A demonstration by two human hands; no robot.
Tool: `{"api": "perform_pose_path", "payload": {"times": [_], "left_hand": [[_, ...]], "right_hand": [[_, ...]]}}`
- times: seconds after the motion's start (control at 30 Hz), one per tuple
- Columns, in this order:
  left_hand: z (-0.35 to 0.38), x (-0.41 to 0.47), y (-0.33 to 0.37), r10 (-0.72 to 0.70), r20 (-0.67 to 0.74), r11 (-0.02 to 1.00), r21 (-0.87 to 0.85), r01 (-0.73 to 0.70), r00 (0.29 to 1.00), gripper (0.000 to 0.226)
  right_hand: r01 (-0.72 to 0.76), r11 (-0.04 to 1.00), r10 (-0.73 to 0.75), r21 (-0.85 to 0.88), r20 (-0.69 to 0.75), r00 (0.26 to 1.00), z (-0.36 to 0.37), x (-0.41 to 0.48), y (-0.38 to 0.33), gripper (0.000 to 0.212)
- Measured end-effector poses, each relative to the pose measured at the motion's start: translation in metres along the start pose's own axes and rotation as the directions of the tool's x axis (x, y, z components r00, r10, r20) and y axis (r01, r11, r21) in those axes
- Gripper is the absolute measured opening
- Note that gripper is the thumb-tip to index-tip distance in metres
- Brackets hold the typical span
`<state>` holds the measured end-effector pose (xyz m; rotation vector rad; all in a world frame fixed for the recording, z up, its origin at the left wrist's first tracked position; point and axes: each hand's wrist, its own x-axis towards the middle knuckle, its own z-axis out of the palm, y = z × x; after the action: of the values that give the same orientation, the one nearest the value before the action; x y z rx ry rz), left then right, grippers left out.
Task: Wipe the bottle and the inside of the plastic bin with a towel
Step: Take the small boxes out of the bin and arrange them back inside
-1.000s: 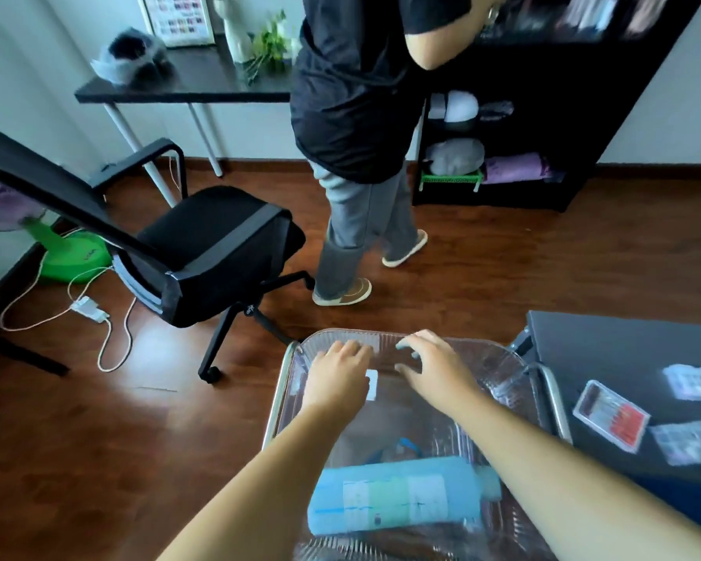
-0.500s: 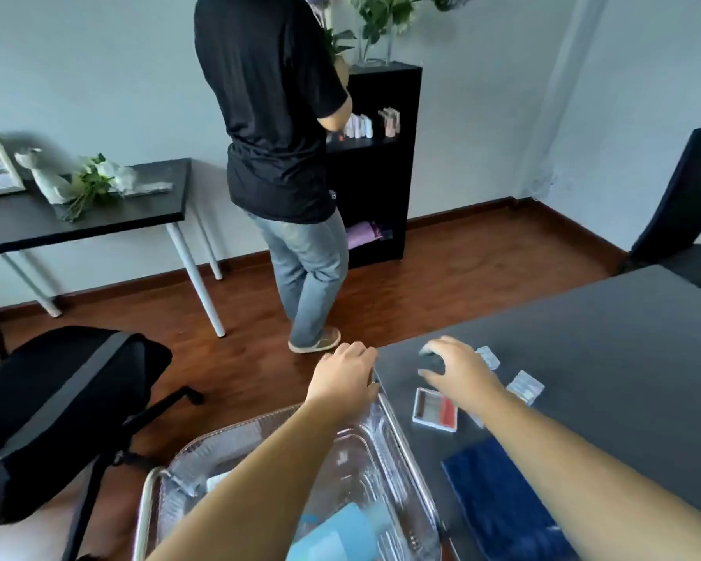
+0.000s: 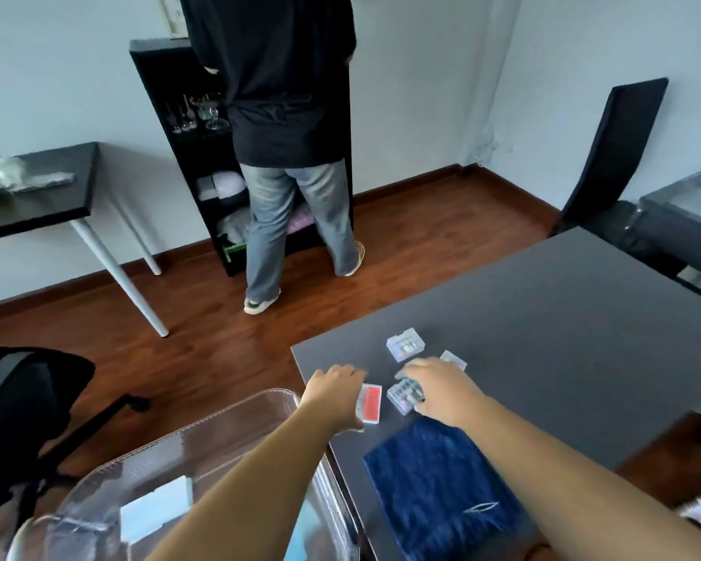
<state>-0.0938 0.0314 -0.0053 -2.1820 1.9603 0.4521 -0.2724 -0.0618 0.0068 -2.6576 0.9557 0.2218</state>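
Dark table [image 3: 543,317] fills 3 o'clock of view. Plastic bin [image 3: 203,447] at 7 o'clock, just beside table edge, likely for short reaches. Towel [image 3: 442,487] lies folded and untouched at 5 o'clock. Bottle [image 3: 299,536] lies inside bin, mostly hidden under left forearm. Left hand [image 3: 334,392] touches red case [image 3: 371,404], but grip unclear through blur. Right hand [image 3: 442,388] curls fingers and thumb round nearest clear box [image 3: 401,394] — probably parking clutter clear of wiping.

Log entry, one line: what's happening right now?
left hand: at red case, grip unclear | right hand: holds small clear box | towel: lying on table, untouched | plastic bin: beside table edge
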Motion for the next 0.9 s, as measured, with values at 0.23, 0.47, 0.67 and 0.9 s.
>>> {"api": "perform_pose_path", "payload": {"times": [0.23,0.47,0.67,0.9], "left_hand": [[0.002,0.014,0.003,-0.001,-0.036,0.999,0.034,0.002,0.999,0.043],[-0.020,0.008,-0.009,-0.024,-0.158,0.995,-0.096,0.008,0.987,0.038],[-0.046,-0.024,-0.059,-0.145,-0.263,0.973,-0.212,0.090,0.954,0.056],[-0.035,-0.097,-0.126,-0.304,-0.213,0.916,-0.334,0.223,0.928,0.065]], "right_hand": [[0.088,0.975,-0.074,-0.203,0.075,0.994,0.013,0.020,0.007,0.045],[0.040,0.998,-0.043,-0.055,-0.055,0.998,-0.005,0.035,0.002,0.036],[0.065,0.991,-0.043,0.115,-0.190,0.981,-0.036,0.054,-0.052,0.036],[0.175,0.965,-0.156,0.193,-0.112,0.981,-0.026,0.075,-0.144,0.033]]}}
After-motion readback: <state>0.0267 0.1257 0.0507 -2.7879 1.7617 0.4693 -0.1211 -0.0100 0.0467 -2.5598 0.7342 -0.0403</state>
